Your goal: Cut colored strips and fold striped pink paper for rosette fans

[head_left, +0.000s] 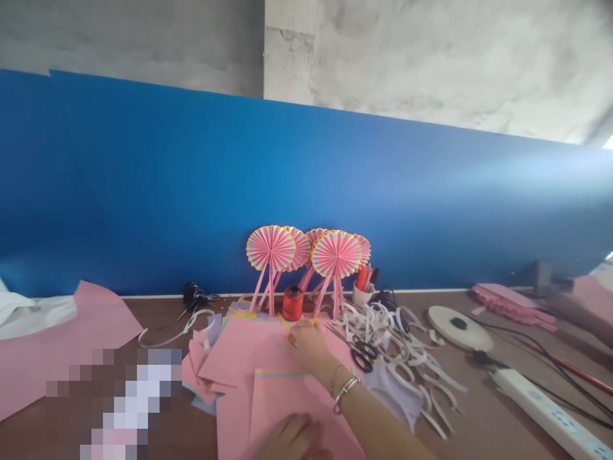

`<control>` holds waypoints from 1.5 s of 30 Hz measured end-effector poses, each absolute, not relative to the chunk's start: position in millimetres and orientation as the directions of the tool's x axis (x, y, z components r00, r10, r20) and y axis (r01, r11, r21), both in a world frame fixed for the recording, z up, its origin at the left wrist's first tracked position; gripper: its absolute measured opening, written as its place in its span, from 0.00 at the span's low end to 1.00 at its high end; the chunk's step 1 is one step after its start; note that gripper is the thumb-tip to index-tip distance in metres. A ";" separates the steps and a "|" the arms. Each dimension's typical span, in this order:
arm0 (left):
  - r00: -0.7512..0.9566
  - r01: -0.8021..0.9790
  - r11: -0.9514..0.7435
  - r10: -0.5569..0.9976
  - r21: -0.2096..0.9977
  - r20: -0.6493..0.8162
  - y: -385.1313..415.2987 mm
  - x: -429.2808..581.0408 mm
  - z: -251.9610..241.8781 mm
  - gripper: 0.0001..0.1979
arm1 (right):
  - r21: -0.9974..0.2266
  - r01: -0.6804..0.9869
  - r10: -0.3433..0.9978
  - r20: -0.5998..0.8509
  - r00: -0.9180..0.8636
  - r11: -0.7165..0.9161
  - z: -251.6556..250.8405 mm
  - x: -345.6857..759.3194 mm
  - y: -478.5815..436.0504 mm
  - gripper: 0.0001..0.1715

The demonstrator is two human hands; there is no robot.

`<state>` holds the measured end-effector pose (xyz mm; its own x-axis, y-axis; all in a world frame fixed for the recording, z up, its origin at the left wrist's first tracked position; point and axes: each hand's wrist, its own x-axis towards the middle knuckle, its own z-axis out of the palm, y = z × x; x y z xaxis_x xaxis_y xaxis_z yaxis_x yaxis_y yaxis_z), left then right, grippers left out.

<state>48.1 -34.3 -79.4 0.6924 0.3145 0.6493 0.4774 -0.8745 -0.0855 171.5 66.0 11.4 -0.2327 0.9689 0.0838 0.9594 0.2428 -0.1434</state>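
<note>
My right hand (306, 342), with bracelets on its wrist, reaches over the pile of pink paper sheets (242, 348). Its fingers are curled down at the far edge of the pile; whatever they hold is hidden. Low in the view, my left hand (292, 439) rests, fingers extended, on a pink sheet with a yellow and blue stripe along its top edge (272, 393). Just beyond my right hand stands a red spool of thread (293, 303). Black-handled scissors (364, 354) lie to its right.
Several pleated pink paper fans (271, 249) stand against the blue partition (191, 179). White curled strips (383, 329) heap at right, near a white cup of tools (363, 294), a round white device (460, 327) and a power strip (550, 406). Another person's arm (582, 316) shows at far right.
</note>
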 end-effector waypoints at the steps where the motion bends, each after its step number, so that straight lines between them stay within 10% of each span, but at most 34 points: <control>1: 0.694 0.472 -0.879 0.320 -0.071 0.645 -34.1 46.5 -76.9 0.13 | -0.149 0.959 0.970 0.079 -0.231 0.240 11.8 169.4 66.7 0.12; 6: 0.716 0.389 -0.917 0.364 0.092 0.595 -29.7 23.4 -41.4 0.12 | -0.166 0.960 0.974 0.032 -0.223 0.226 15.4 171.4 73.2 0.12; 11: 0.360 0.646 -0.553 0.829 0.527 0.428 -21.1 3.9 -11.7 0.20 | -0.193 0.955 0.973 -0.014 -0.231 0.224 12.9 175.4 81.5 0.13; 34: 0.112 0.588 -0.322 0.941 0.742 0.320 -1.1 -10.2 5.2 0.15 | -0.525 0.850 0.995 0.093 0.019 0.033 32.5 280.7 29.5 0.14; 41: -0.101 0.350 -0.188 0.966 0.918 0.237 -1.0 -25.4 42.2 0.18 | -0.994 0.110 0.973 -0.019 -0.231 0.007 39.1 267.1 3.1 0.25; 45: 0.027 0.149 -0.082 0.997 0.985 0.079 -12.3 -28.1 30.9 0.20 | -0.978 0.202 0.998 -0.036 0.046 -0.044 40.6 266.6 12.9 0.16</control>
<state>-28.1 -12.3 30.9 0.0266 0.9965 0.0789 0.1487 -0.0820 0.9855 266.6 12.9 40.6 0.0464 0.9983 -0.0355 0.2016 -0.0442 -0.9785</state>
